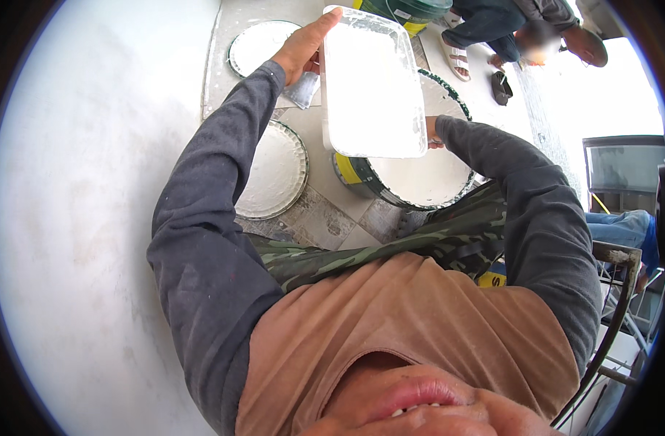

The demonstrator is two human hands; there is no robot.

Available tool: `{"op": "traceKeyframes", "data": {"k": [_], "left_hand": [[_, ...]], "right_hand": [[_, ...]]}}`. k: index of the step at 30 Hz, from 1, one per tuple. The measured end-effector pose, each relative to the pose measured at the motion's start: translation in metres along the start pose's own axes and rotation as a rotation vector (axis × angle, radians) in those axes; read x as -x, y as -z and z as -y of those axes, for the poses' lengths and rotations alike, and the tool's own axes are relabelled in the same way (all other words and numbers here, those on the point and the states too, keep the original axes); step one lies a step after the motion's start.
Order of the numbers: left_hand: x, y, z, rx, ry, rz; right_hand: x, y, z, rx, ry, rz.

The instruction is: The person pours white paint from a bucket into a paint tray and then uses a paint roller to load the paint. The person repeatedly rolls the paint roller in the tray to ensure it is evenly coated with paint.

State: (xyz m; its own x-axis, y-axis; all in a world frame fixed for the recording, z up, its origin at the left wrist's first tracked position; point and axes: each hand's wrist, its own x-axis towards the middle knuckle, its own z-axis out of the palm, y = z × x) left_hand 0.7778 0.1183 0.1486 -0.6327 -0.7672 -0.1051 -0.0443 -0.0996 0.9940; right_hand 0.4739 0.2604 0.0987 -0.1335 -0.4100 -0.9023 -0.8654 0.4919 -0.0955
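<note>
A rectangular clear plastic tub (372, 80) with a bright white inside is held up, tilted, above a round bucket (351, 174). My left hand (307, 47) is closed on its upper left edge, the thumb at the corner. Below that hand a flat grey metallic piece (302, 93) sticks out; I cannot tell what it is. My right hand (434, 132) is at the tub's right side, over the bucket, its fingers curled and mostly hidden behind the tub. Thick white paste or paint (427, 178) fills the bucket close to its dark green rim.
Two round white-smeared lids (274, 171) (256, 47) lie on the tiled floor to the left, beside a white wall (85, 218). Another green bucket (409, 11) stands beyond. A person in sandals (485, 33) is at the far right. A metal frame (616, 312) stands near my right elbow.
</note>
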Motion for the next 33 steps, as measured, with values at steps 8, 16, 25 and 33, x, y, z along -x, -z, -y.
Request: {"op": "traceKeyframes", "data": {"k": [8,16,25,33], "left_hand": [[0.001,-0.008,0.003,0.046,-0.056,-0.146],[0.003,-0.009,-0.004,0.125,-0.004,-0.102],[0.001,-0.008,-0.004,0.144,0.018,-0.126],[-0.001,-0.007,-0.002,0.166,0.045,-0.130]], "right_hand": [[0.121,0.006,-0.064,-0.264,0.019,-0.309],[0.272,-0.012,-0.100,-0.496,0.003,-0.748],[0.365,-0.012,-0.076,-0.528,0.312,-0.971],[0.288,-0.061,-0.028,-0.665,0.533,-1.174]]}}
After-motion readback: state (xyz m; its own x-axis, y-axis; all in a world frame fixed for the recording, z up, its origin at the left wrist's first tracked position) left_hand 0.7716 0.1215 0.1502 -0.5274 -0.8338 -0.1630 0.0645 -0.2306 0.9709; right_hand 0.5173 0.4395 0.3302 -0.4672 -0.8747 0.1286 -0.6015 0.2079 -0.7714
